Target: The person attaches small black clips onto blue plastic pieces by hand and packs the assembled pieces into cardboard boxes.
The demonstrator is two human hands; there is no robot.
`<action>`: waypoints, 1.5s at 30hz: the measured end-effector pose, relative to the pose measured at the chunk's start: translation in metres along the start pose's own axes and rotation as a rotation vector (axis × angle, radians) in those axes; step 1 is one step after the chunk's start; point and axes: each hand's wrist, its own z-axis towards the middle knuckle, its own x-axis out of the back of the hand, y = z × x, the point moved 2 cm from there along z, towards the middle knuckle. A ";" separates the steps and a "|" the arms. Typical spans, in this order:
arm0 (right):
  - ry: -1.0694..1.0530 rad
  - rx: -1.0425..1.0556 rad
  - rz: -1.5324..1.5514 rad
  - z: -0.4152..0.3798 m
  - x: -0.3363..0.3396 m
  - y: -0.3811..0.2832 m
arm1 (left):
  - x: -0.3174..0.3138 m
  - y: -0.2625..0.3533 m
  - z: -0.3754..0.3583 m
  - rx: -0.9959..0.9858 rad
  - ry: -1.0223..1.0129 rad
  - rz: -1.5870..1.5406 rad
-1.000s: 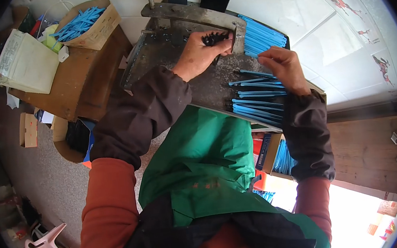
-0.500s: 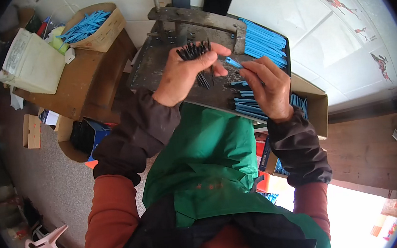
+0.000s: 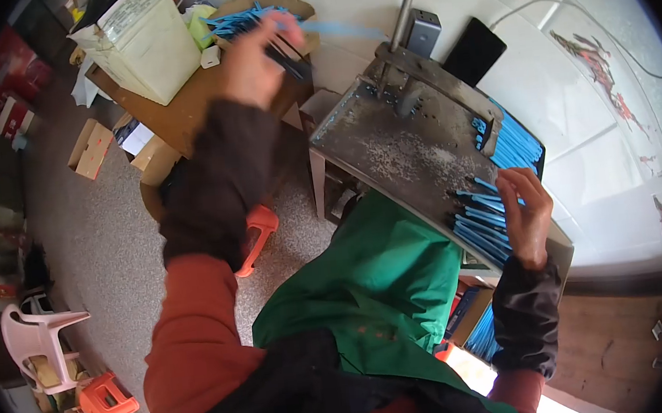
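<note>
Strips (image 3: 284,62), black and thin, are clasped in the left hand (image 3: 248,69), blurred by the far-left box (image 3: 307,10). The right hand (image 3: 530,215) is half curled at blue strips (image 3: 483,228), near right on the worktop (image 3: 388,141); its grip cannot be told. Slim and seemingly light, stiffish, they are probably best pinched mid-length.

apron (image 3: 361,275): green | phone (image 3: 475,52): black | chair (image 3: 40,346): pink | stool (image 3: 108,401): orange
</note>
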 end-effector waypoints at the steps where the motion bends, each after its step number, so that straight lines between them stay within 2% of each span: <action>1: -0.024 -0.008 -0.016 0.000 0.000 0.007 | 0.033 0.015 0.043 -0.072 -0.252 0.222; 2: -0.046 -0.022 -0.038 -0.001 0.000 0.013 | 0.056 0.029 0.072 -0.174 -0.222 0.576; 4: -0.052 0.023 -0.080 0.000 -0.003 0.028 | 0.065 0.026 0.097 -0.119 0.031 0.363; 5: -0.087 -0.030 -0.087 -0.003 -0.007 0.040 | 0.070 0.024 0.110 -0.111 0.157 0.247; 6: -0.117 -0.004 -0.157 -0.006 -0.010 0.050 | 0.051 0.015 0.091 -0.174 0.062 0.254; 7: -0.134 0.063 -0.203 -0.006 -0.012 0.050 | 0.030 0.002 0.073 -0.127 -0.001 0.250; 10: -0.284 0.062 -0.234 -0.012 -0.019 0.080 | -0.025 -0.059 0.014 0.013 -0.183 0.266; 14: -0.299 0.058 -0.398 -0.017 -0.003 0.083 | -0.092 -0.115 -0.063 0.140 -0.510 0.442; 16: -0.431 0.020 -0.117 -0.020 0.000 0.065 | -0.106 -0.143 -0.082 0.163 -0.666 0.447; 17: -0.498 -0.002 0.028 -0.023 0.001 0.058 | -0.109 -0.157 -0.087 0.193 -0.672 0.475; 19: -0.424 0.074 -0.026 -0.016 0.004 0.067 | -0.114 -0.176 -0.092 0.293 -0.701 0.537; 24: -0.115 0.108 -0.337 0.003 -0.018 0.095 | -0.117 -0.186 -0.094 0.265 -0.759 0.541; 25: -0.210 0.110 -0.396 0.002 -0.022 0.099 | -0.116 -0.184 -0.094 0.270 -0.752 0.563; 28: -0.305 0.092 -0.439 0.002 -0.022 0.101 | -0.114 -0.183 -0.095 0.281 -0.723 0.516; 31: -0.297 0.071 -0.411 0.003 -0.020 0.104 | -0.117 -0.180 -0.093 0.306 -0.697 0.521; 34: -0.258 0.082 -0.211 0.011 -0.013 0.095 | -0.114 -0.186 -0.090 0.273 -0.580 0.392; 37: -0.185 -0.101 0.130 0.021 -0.008 0.068 | -0.113 -0.185 -0.086 0.274 -0.548 0.403; 40: -0.042 -0.411 0.529 0.023 -0.020 0.060 | -0.115 -0.186 -0.084 0.244 -0.509 0.392; 44: -0.077 -0.602 0.669 0.033 -0.026 0.054 | -0.115 -0.197 -0.080 0.326 -0.590 0.353; 45: -0.076 -0.585 0.666 0.034 -0.027 0.055 | -0.116 -0.197 -0.079 0.336 -0.590 0.357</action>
